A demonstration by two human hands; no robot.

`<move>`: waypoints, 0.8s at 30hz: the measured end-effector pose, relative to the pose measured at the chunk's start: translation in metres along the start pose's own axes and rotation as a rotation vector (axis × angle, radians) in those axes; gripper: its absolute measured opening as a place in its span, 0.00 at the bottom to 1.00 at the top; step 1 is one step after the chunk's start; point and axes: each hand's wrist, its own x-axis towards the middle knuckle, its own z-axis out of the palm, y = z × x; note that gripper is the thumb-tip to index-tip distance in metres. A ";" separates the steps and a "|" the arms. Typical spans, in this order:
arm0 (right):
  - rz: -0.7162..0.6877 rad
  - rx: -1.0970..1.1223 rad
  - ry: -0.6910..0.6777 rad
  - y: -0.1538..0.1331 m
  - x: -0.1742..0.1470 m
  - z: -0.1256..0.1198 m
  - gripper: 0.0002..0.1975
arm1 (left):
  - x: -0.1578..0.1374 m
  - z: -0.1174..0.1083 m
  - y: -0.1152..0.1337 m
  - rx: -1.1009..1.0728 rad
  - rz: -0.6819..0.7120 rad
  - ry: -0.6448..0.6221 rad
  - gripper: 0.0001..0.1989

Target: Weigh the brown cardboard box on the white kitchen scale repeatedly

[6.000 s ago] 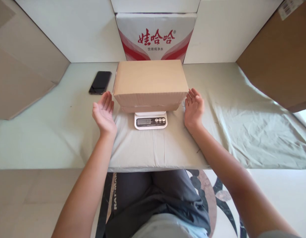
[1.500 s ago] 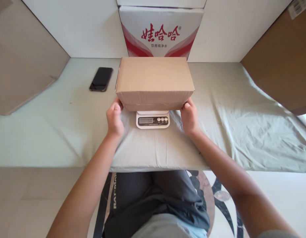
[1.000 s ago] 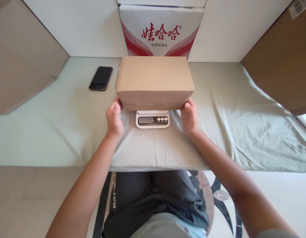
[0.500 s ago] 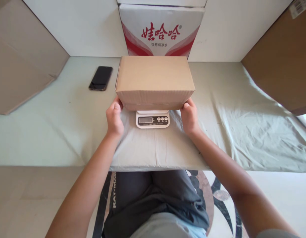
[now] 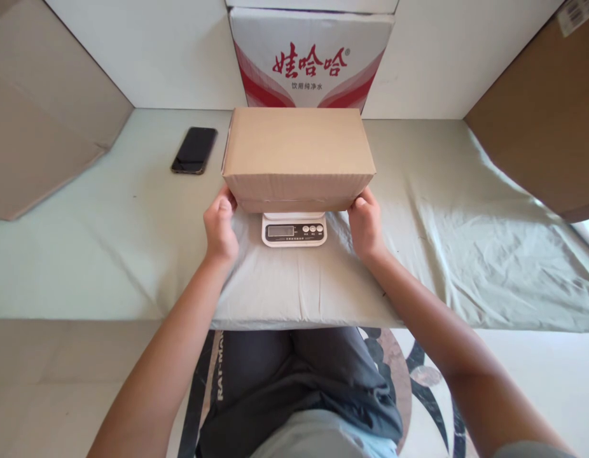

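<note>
A plain brown cardboard box [image 5: 299,143] sits over a white digital kitchen scale [image 5: 294,242], hiding most of its platform. My left hand [image 5: 221,226] grips the box's lower left end, thumb at the near side and the other fingers partly hidden behind and under it. At the lower right corner my right hand [image 5: 365,219] holds the box the same way. The scale's front panel, with a grey display and three round buttons, shows below the box; its reading is too faint to make out.
A black smartphone [image 5: 194,151] lies to the left on the pale green cloth [image 5: 108,254]. Behind the brown box stands a white and red carton [image 5: 311,60] with Chinese lettering. Large cardboard pieces flank the surface at left [image 5: 46,121] and right [image 5: 537,121].
</note>
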 end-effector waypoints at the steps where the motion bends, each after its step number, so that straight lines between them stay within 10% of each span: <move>1: 0.005 -0.006 0.002 0.000 0.000 0.000 0.30 | 0.000 0.000 0.000 0.002 -0.001 -0.005 0.35; 24: -0.014 0.001 -0.015 0.001 -0.001 -0.003 0.30 | 0.000 0.002 0.004 -0.049 -0.004 0.023 0.33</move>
